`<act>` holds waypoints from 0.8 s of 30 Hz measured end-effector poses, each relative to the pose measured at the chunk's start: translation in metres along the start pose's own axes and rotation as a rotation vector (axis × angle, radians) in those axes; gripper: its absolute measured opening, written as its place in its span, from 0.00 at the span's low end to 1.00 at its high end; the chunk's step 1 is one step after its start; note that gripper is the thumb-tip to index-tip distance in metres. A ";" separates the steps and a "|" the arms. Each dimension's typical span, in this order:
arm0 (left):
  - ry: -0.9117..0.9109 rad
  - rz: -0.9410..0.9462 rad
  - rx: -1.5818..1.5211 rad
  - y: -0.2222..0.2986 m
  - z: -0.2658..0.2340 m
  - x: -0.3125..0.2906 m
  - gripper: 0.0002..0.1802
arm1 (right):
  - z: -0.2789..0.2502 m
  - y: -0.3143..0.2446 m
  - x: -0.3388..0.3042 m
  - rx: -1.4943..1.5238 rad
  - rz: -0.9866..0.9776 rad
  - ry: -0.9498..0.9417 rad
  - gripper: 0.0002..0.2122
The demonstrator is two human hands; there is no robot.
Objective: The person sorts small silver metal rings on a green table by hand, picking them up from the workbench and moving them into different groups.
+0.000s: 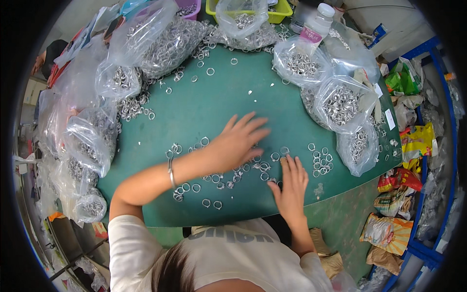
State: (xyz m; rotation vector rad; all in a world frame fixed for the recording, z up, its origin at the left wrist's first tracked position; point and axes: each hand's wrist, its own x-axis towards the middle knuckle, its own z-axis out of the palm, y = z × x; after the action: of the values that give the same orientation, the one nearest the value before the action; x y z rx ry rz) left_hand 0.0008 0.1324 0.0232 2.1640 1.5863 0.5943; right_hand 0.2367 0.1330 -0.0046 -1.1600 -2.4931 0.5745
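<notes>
Loose silver rings (217, 204) lie scattered over the green tabletop (194, 107) in front of me. My left hand (238, 142) reaches across them, palm down with its fingers spread and slightly blurred. Rings lie under and around it, some hidden by the hand and forearm. My right hand (292, 182) is palm down nearby, its fingers stretched out and its thumb apart. Its fingertips are at a single ring (284, 151); whether they press on it I cannot tell. To the right of that hand lies a small group of rings (321, 161).
Clear plastic bags full of rings line the table's left side (90, 136), back (172, 46) and right side (343, 104). A white-capped bottle (318, 24) stands among the right-hand bags. At the back are a yellow-green basket (277, 17) and a purple one (193, 10). Blue shelving (423, 250) holds packages.
</notes>
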 end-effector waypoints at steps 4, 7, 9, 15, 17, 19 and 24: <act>-0.136 -0.161 0.312 0.008 0.021 -0.067 0.34 | 0.009 -0.006 -0.002 0.142 -0.027 0.005 0.26; -0.052 -0.265 0.277 0.009 0.022 -0.086 0.27 | 0.003 0.007 0.003 0.268 0.051 0.222 0.19; 0.111 -0.269 0.204 0.019 0.024 -0.086 0.22 | 0.001 0.018 0.018 0.301 0.030 0.258 0.18; 0.274 -0.094 0.045 0.032 0.050 -0.018 0.16 | 0.004 0.020 0.055 0.121 -0.169 0.154 0.15; 0.176 -0.116 0.046 0.024 0.059 -0.010 0.14 | -0.004 0.019 0.049 0.164 -0.153 0.204 0.15; 0.193 -0.125 0.005 0.021 0.061 -0.005 0.10 | -0.008 0.016 0.035 0.268 -0.099 0.186 0.17; 0.349 -0.435 -1.032 0.025 0.053 -0.002 0.06 | 0.011 0.008 0.026 0.282 -0.124 0.109 0.17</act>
State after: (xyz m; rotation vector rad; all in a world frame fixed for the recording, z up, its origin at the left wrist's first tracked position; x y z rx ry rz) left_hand 0.0490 0.1204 -0.0076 0.9644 1.3585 1.3099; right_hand 0.2206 0.1555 -0.0147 -0.8989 -2.2826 0.7761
